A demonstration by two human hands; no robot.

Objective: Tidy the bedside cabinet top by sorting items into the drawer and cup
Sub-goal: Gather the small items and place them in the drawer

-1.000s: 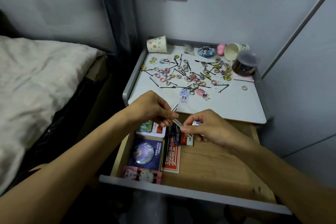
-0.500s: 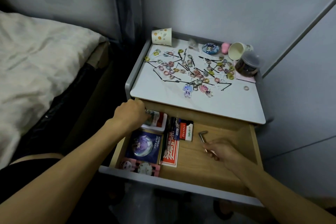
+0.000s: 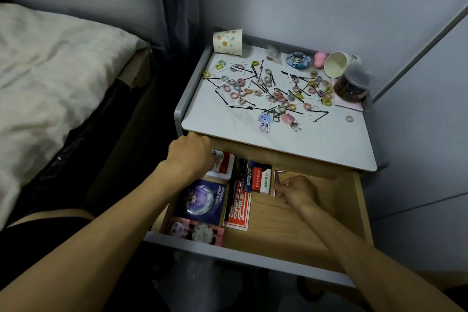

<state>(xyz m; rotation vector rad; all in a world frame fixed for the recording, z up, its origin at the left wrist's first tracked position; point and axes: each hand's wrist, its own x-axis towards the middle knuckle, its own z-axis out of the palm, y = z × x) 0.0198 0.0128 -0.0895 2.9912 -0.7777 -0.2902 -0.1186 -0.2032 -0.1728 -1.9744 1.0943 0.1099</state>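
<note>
The drawer (image 3: 316,230) stands pulled out, and both hands work inside it, which suggests the step in hand is stowing a small tool before the clutter above gets sorted. The right hand (image 3: 297,191) rests knuckles-up on the drawer floor with its fingers curled in close together. Their tips meet the near end of a metal hex key (image 3: 277,177), which lies flat and runs away from the hand, its short bend at the far end. Whether the fingers pinch the key or only nudge it I cannot tell. Just to the left of that grip the key lies parallel to a red-and-white box (image 3: 260,181), probably so the row of items there stays neat. The left hand (image 3: 188,157) reaches to the drawer's back left corner, fingers bent down over a red-and-white tin (image 3: 222,163). The hand hides its own fingertips, so its hold cannot be told; it may be steadying the tin. Beyond and above both hands, on the cabinet top (image 3: 291,142), hair ties (image 3: 240,82) and bobby pins (image 3: 243,107) lie scattered. A spotted paper cup (image 3: 228,42) stands at the far left corner, well apart from either hand.
</note>
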